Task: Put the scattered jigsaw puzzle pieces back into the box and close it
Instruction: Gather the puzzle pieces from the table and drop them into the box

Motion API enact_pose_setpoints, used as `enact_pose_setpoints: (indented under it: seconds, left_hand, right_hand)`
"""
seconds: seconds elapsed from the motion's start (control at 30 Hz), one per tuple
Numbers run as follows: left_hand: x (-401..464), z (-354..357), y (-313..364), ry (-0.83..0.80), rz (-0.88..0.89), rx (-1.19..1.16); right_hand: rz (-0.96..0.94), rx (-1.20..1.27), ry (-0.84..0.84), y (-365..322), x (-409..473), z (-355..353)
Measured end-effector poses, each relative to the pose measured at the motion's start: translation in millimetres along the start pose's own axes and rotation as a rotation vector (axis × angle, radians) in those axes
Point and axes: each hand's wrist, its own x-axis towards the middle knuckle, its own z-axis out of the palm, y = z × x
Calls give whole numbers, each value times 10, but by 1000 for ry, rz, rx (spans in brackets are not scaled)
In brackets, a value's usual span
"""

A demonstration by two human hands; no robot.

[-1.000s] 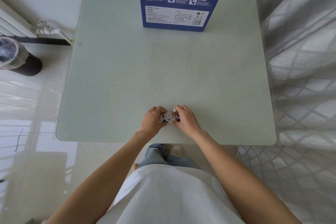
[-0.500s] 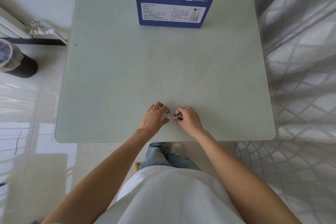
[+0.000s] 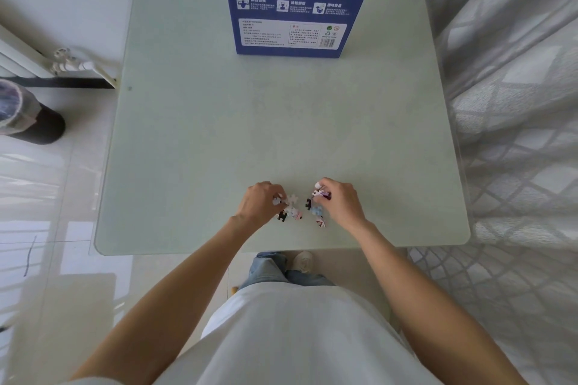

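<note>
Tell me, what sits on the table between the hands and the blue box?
Nothing: in the head view, the pale table is bare from the left hand and right hand up to the blue box.

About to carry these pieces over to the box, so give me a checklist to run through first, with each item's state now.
1. Left hand grips pieces: ok, fingers curled round a few pale ones.
2. Right hand grips pieces: ok, it pinches pieces at the fingertips.
3. All pieces gathered: not ok, loose jigsaw pieces lie on the table between the hands.
4. Puzzle box within the path: ok, it stands upright at the far edge with bare tabletop between.
5. Box open to take pieces: cannot tell, its top is out of frame.
6. Pieces near the table's edge: ok, all sit back from the near edge.
</note>
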Motion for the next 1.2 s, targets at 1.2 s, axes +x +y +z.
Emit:
enact_pose_setpoints:
  seconds: [1.2]
  left_hand:
    - [1949,-4063,1281,856,630,210]
  right_hand:
    - [-738,-367,698,-2949,2141,-3066]
